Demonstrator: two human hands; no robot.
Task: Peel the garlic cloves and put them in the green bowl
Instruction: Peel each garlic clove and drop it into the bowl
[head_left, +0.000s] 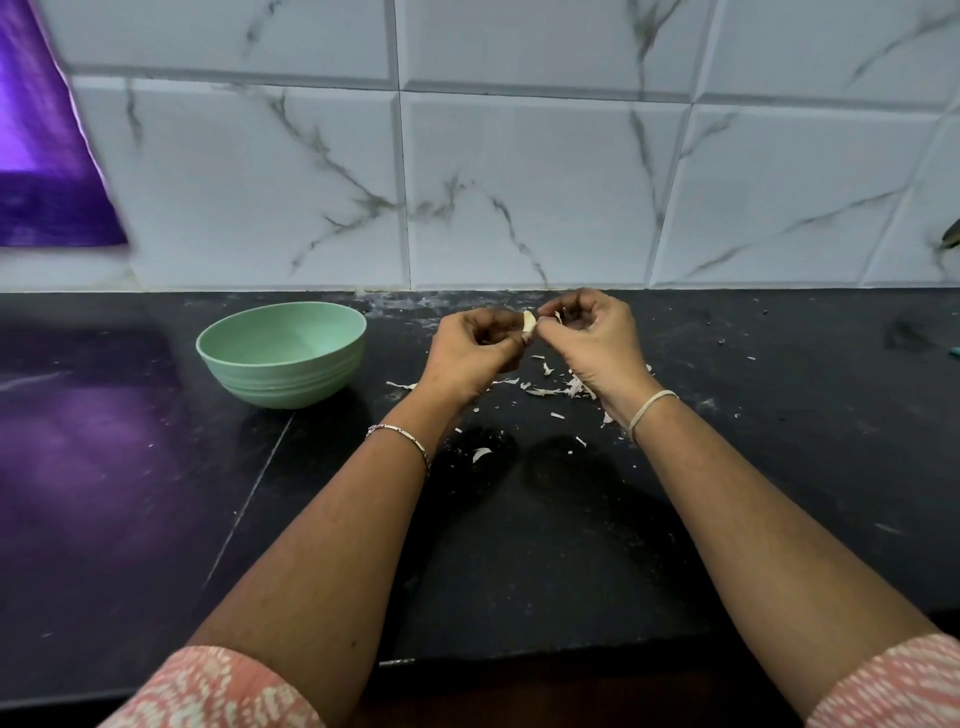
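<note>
A pale garlic clove (529, 323) is pinched between the fingertips of both hands above the black counter. My left hand (470, 353) grips it from the left, and my right hand (592, 338) grips it from the right with a bit of skin at its fingers. The green bowl (281, 353) stands upright on the counter to the left of my hands, about a hand's width away. Its visible inside looks bare. Several scraps of white garlic skin (550, 389) lie scattered on the counter under and around my hands.
The black counter (519, 545) runs to a marble-tiled wall (519, 182) just behind my hands. A purple sheet (47, 171) hangs at the far left and reflects on the counter. A small dark object (951, 235) shows at the right edge.
</note>
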